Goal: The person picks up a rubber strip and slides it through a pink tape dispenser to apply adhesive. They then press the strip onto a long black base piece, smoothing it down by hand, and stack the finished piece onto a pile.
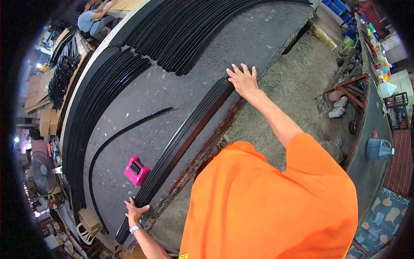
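Observation:
A bundle of long black strips [185, 129] lies along the near edge of the dark table [129, 108]. At its upper end my right hand [243, 81] rests with fingers spread. My left hand [136, 211], with a watch on the wrist, lies near the lower end, its fingers apart. Beside the bundle sits a pink device [136, 170] with a dark face. One curved black strip [113, 140] lies apart on the table. Rows of black strips [172, 34] fill the far side, with another stack [92, 99] to the left.
A seated person [92, 21] is at the upper left. A fan [43, 172] stands left of the table and a cardboard box [89, 222] at its lower left. On the right bench [371, 181] sits a bluish jug [379, 149]. The table's rusty edge [202, 149] runs close to my body.

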